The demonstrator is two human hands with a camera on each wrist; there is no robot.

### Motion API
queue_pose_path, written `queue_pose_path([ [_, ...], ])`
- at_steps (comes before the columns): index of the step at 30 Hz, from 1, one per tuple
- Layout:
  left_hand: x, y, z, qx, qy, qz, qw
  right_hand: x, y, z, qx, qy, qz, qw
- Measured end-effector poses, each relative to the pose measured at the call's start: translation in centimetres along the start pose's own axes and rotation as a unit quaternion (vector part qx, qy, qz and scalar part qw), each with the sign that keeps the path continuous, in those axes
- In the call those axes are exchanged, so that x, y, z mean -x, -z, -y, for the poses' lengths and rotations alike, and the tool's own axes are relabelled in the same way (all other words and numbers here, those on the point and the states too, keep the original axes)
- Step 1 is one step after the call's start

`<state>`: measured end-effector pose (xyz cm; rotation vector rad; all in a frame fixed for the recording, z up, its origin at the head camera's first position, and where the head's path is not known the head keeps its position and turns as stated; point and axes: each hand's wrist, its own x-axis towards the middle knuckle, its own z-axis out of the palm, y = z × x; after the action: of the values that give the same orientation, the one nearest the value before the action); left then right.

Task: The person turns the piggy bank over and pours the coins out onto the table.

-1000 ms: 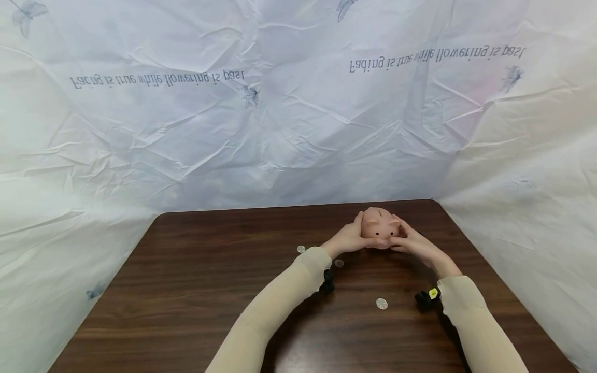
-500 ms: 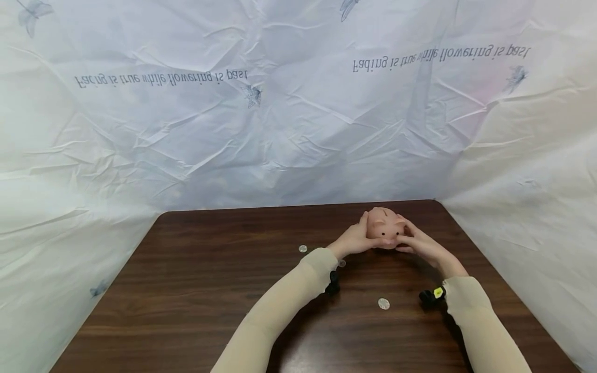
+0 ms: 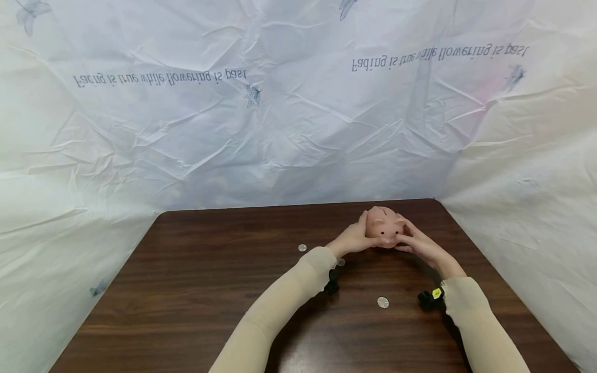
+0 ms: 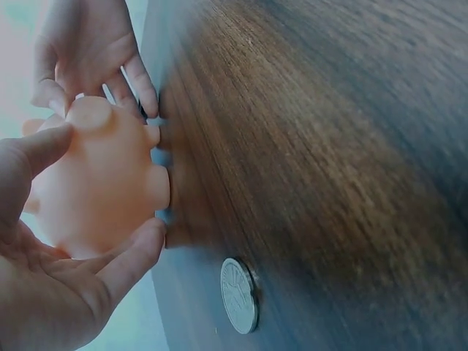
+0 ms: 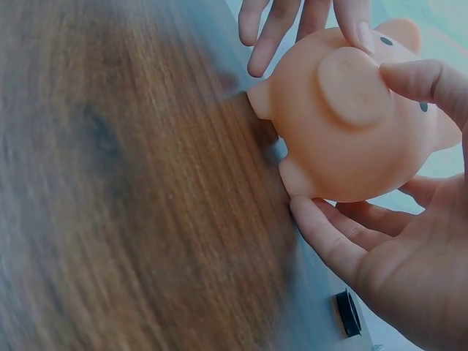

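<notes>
A pink piggy bank (image 3: 384, 224) is at the far right of the table in the head view, its snout towards me and its coin slot on top. My left hand (image 3: 353, 239) holds its left side, thumb near the snout. On the other side my right hand (image 3: 423, 247) grips it, the thumb beside the snout in the right wrist view. Its stubby feet (image 5: 296, 178) are at the tabletop; whether all of them touch cannot be told. One silver coin (image 3: 383, 302) lies in front, another coin (image 3: 302, 247) to the left, and a third coin (image 3: 341, 262) by my left wrist.
The dark wooden table (image 3: 210, 290) ends close behind the piggy bank, against a white printed sheet (image 3: 298, 129) that also hangs at both sides. A small black round piece (image 5: 348, 313) shows near my right hand in the right wrist view.
Both hands and the piggy bank have shifted slightly to the right since a second ago, and have barely moved in the last half second. The view itself has also moved a little; the coins lie still.
</notes>
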<state>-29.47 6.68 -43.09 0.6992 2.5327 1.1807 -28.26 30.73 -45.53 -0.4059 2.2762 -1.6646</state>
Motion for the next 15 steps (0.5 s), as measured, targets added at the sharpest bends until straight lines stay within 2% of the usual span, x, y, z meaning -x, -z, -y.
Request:
queue_pose_path([
  [7,-0.24,-0.54,0.27,-0.002,-0.002,0.001,1.0,0.17,0.13,-0.17,0.002,-0.004,-0.012,1.0],
  [15,-0.53,-0.71,-0.23,-0.007,-0.002,0.009,0.9999,0.38,0.63,-0.42,0.009,0.004,-0.008,1.0],
])
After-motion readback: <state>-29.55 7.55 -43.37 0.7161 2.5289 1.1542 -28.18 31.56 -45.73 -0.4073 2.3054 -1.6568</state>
